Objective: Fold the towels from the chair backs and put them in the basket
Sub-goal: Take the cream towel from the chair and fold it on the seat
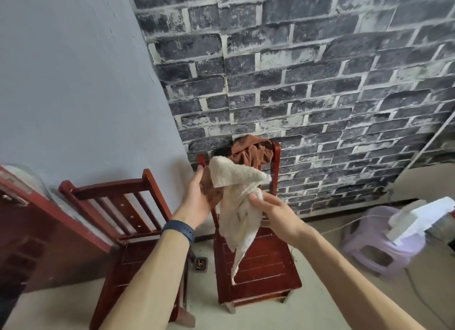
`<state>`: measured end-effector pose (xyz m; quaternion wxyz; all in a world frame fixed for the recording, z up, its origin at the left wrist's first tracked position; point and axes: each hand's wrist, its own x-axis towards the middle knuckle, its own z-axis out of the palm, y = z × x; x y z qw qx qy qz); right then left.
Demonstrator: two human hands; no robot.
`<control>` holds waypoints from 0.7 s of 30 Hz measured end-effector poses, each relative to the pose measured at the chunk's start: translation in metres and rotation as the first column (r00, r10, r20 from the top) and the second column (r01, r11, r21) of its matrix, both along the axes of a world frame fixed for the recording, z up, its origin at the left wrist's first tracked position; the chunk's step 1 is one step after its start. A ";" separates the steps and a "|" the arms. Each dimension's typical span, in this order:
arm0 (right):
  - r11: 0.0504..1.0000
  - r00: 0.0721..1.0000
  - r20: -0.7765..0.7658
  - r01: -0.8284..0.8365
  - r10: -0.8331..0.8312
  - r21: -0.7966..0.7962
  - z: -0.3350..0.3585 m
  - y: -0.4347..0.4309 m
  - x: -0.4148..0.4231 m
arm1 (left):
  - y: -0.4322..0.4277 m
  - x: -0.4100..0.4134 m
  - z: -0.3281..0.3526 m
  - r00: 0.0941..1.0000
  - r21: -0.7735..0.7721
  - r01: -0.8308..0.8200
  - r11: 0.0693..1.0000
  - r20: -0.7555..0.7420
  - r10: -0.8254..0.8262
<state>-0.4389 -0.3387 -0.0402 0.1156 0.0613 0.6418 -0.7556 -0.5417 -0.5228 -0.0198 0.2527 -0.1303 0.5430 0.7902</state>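
Observation:
A cream towel [240,206] hangs in the air in front of a red wooden chair [258,273]. My left hand [199,196] holds its upper part, where the cloth drapes over my fingers. My right hand [269,212] pinches the towel's right edge lower down, and the towel's tail dangles over the chair seat. A brown towel [253,151] lies bunched over that chair's back, against the brick wall. A second red chair [128,221] stands to the left with nothing on its back. No basket is in view.
A dark red piece of furniture [32,233] fills the left edge. A pale purple plastic stool [376,243] with a white object [423,219] on it stands at the right, with cables on the floor. Grey wall meets brick-pattern wall behind the chairs.

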 end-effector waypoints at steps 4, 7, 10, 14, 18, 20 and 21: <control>0.953 0.994 0.090 0.078 -0.054 -0.293 0.017 -0.025 -0.017 | -0.019 0.051 -0.058 0.957 -0.007 0.171 0.985 0.239 -0.164; 0.954 0.990 0.122 0.098 -0.066 -0.285 0.013 -0.043 -0.024 | -0.041 0.067 -0.067 0.951 0.089 0.183 0.979 0.238 -0.199; 0.952 0.988 0.118 0.125 -0.095 -0.278 0.002 -0.058 -0.025 | -0.070 0.058 -0.060 0.980 0.094 0.053 0.994 0.185 -0.070; 0.918 0.956 0.146 0.287 -0.256 -0.272 -0.008 -0.077 -0.022 | -0.120 0.048 -0.056 0.974 0.253 0.044 0.966 0.202 -0.098; 0.902 0.934 0.159 0.353 -0.321 -0.249 -0.015 -0.096 -0.014 | -0.162 0.045 -0.060 0.943 0.227 0.246 0.942 0.167 -0.286; 0.903 0.926 0.155 0.371 -0.343 -0.219 -0.017 -0.109 -0.011 | -0.177 0.046 -0.061 0.914 0.128 0.374 0.918 0.119 -0.389; 0.903 0.923 0.150 0.379 -0.354 -0.201 -0.019 -0.116 -0.009 | -0.183 0.048 -0.064 0.899 0.029 0.428 0.903 0.089 -0.429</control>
